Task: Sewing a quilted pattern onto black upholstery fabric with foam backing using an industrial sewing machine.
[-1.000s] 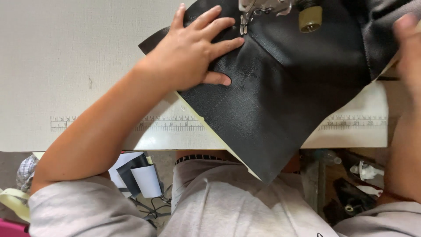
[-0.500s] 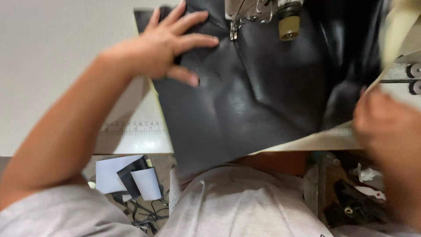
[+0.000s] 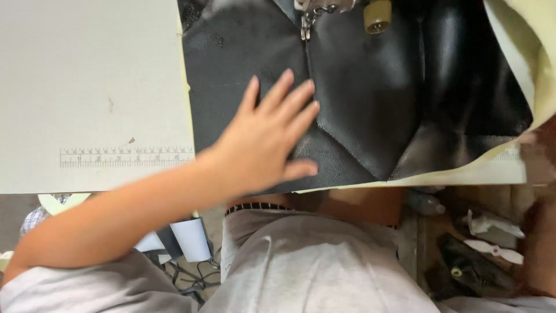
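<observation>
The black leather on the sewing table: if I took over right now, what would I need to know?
Left hand: open, flat on the black leather, fingers spread.
Right hand: only a blur at the right edge; cannot tell its state.
The leather lies on the sewing table, running under the presser foot, cream backing folded over at right.
One seam line shows below the needle; how much is stitched or left cannot be told.

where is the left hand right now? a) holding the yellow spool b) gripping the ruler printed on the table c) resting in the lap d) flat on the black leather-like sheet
d: the left hand lies palm down with fingers spread on the black leather-like sheet, just below the sewing machine's presser foot; it closes on nothing.
</observation>
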